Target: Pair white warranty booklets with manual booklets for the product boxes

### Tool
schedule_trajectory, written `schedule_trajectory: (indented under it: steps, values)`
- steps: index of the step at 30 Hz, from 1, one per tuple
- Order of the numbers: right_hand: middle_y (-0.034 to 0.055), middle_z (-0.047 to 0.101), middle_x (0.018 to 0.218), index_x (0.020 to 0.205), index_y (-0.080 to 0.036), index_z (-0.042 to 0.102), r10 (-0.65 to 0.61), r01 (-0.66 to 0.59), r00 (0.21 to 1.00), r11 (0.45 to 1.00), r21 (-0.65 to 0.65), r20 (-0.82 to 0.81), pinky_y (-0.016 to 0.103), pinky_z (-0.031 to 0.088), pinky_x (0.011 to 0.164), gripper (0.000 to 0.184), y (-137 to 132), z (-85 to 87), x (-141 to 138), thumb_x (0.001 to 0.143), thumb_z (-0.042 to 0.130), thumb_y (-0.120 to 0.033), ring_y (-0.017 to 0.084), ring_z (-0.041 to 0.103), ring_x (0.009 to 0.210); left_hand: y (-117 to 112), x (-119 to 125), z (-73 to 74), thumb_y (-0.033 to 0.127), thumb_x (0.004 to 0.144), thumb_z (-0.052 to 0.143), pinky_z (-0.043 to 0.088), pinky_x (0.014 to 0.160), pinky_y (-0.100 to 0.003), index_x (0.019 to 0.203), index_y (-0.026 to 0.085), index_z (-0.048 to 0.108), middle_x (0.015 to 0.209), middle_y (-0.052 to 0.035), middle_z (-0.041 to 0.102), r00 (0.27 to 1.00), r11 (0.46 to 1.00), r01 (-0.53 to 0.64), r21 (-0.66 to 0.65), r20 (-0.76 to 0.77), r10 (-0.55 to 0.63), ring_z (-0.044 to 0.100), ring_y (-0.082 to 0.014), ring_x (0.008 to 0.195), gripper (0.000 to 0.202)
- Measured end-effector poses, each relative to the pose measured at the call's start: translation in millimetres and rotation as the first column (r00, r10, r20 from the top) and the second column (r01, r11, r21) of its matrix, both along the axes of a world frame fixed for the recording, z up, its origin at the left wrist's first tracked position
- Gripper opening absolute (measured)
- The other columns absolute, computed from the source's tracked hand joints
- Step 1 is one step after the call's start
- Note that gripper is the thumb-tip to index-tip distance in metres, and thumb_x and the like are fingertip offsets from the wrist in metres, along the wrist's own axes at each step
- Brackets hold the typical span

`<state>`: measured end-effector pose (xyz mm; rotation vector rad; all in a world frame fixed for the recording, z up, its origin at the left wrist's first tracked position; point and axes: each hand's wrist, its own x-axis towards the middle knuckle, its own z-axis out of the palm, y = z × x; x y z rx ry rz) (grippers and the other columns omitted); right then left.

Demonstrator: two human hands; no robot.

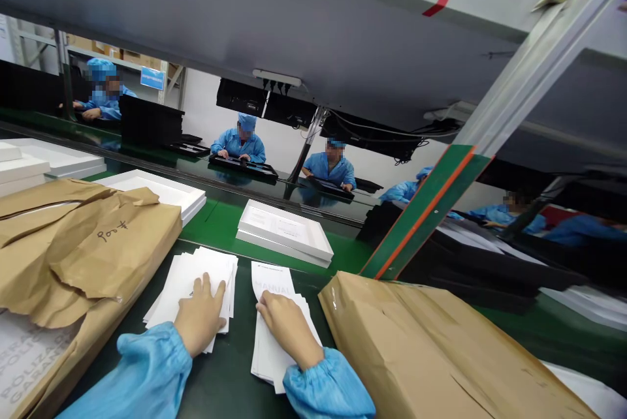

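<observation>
On the dark green counter (pixel 220 393), the left hand (pixel 202 318) lies on a loose stack of white paper sheets (pixel 179 275), its grip open, fingers spread. The right hand (pixel 289 327) curls over a narrow stack of white printed leaflets (pixel 269 360); whether its grip pinches one, I cannot tell. Brown paper parcels (pixel 416 347) flank both stacks. Beyond sit shallow white rectangular trays (pixel 287 230), then blue-clad co-workers (pixel 240 141).
</observation>
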<state>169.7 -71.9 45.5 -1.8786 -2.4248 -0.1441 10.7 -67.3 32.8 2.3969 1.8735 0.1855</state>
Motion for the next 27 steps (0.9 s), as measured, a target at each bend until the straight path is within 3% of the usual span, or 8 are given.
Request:
schedule_trajectory:
  steps: [4,6,9,12,16,20,27]
  values:
    - [0.0060,0.061,0.071,0.077,-0.018,0.050,0.009,-0.009,1.000,1.000,0.009,-0.001,0.025,0.028,0.051,0.022,2.4,-1.1,4.4,0.080,0.028,-0.021,0.018,0.056,0.065,4.7,-2.2,2.0,0.008,0.071,0.034,0.042,0.067,-0.036,0.103,0.007,0.045,0.109,-0.0222,0.043,0.999,0.999,-0.030,0.028,-0.035,0.031,0.040,-0.0294,0.101,0.034]
    - [0.0055,0.061,0.070,0.076,-0.018,0.049,0.006,-0.006,1.000,1.000,0.019,-0.005,0.025,0.027,0.050,0.020,4.5,-2.1,5.5,0.079,0.029,-0.020,0.018,0.056,0.064,6.9,-0.9,-1.4,0.010,0.072,0.034,0.042,0.067,-0.032,0.097,0.007,0.048,0.100,-0.0184,0.049,0.999,0.998,-0.035,0.045,-0.016,0.035,0.045,-0.0251,0.094,0.029]
    - [0.0044,0.061,0.070,0.075,-0.018,0.048,-0.002,0.003,1.000,0.999,0.037,-0.019,0.024,0.026,0.050,0.015,6.4,-3.2,5.2,0.077,0.033,-0.019,0.017,0.055,0.065,9.6,1.7,-10.3,0.024,0.072,0.040,0.040,0.070,-0.040,0.106,0.009,0.041,0.109,-0.0194,0.043,0.997,0.989,-0.078,0.127,-0.002,0.079,0.039,-0.0292,0.101,0.037]
    - [0.0035,0.060,0.070,0.072,-0.019,0.048,-0.009,0.011,0.999,0.999,0.049,-0.035,0.024,0.024,0.050,0.014,7.0,-3.6,4.4,0.075,0.035,-0.019,0.016,0.054,0.064,11.0,2.7,-14.7,0.021,0.072,0.038,0.038,0.071,-0.043,0.116,0.010,0.032,0.117,-0.0219,0.035,0.995,0.981,-0.091,0.170,-0.018,0.095,0.032,-0.0313,0.107,0.045]
    - [0.0028,0.060,0.068,0.071,-0.019,0.049,-0.015,0.018,0.998,0.998,0.058,-0.058,0.024,0.024,0.050,0.013,7.2,-4.2,4.5,0.073,0.035,-0.018,0.015,0.053,0.063,13.8,-2.3,-6.8,0.012,0.069,0.035,0.041,0.067,-0.034,0.111,0.007,0.036,0.102,-0.0193,0.049,1.000,0.994,-0.018,0.106,-0.009,0.019,0.046,-0.0265,0.094,0.042]
    - [0.0023,0.059,0.068,0.071,-0.019,0.048,-0.012,0.016,0.997,0.998,0.061,-0.073,0.024,0.024,0.051,0.013,7.0,-4.6,4.4,0.072,0.036,-0.018,0.015,0.053,0.063,18.5,-9.4,0.0,0.014,0.067,0.038,0.041,0.064,-0.034,0.097,0.009,0.045,0.082,-0.0128,0.057,0.998,0.997,0.067,0.033,-0.014,-0.067,0.055,-0.0239,0.075,0.031]
    - [0.0019,0.059,0.070,0.071,-0.019,0.048,0.001,0.006,0.996,0.997,0.076,-0.088,0.024,0.025,0.052,0.012,7.8,-5.2,4.3,0.072,0.036,-0.020,0.015,0.052,0.065,17.2,-7.5,6.6,0.001,0.065,0.033,0.041,0.062,-0.034,0.098,0.008,0.046,0.077,-0.0136,0.060,0.997,0.999,0.035,0.020,-0.074,-0.033,0.056,-0.0243,0.073,0.035]
